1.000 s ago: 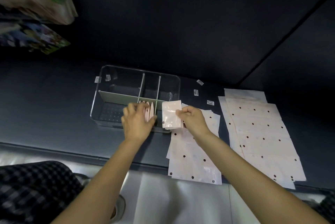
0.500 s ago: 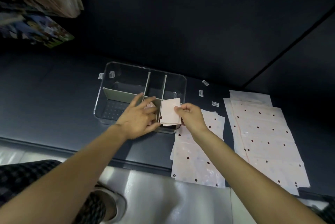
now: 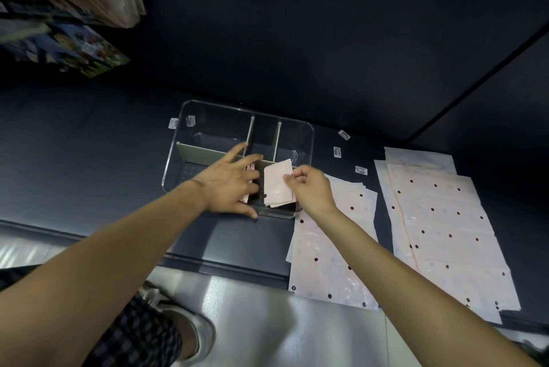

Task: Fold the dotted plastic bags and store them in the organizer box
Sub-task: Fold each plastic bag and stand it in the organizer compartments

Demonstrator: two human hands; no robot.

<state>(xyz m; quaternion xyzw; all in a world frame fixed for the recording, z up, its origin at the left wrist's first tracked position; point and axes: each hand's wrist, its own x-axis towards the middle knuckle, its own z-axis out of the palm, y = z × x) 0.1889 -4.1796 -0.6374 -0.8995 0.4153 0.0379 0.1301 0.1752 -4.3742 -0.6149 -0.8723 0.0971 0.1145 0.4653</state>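
Right now my right hand [image 3: 312,189] pinches the folded dotted bag [image 3: 277,186] over the organizer box's [image 3: 309,132] near compartment, while my left hand [image 3: 230,185], fingers spread, holds back the stored bags [image 3: 249,169]. Released early, the fold could spring open.

over the last second our left hand [image 3: 230,185] went from curled over the stored folded bags [image 3: 249,181] to fingers spread flat, pressing them aside toward the left of the near compartment of the organizer box [image 3: 309,132]. our right hand [image 3: 309,191] brought the folded bag [image 3: 277,185] leftward and down: it hung at the box's right edge before, and now its lower end sits inside the compartment, in the gap beside the left hand.
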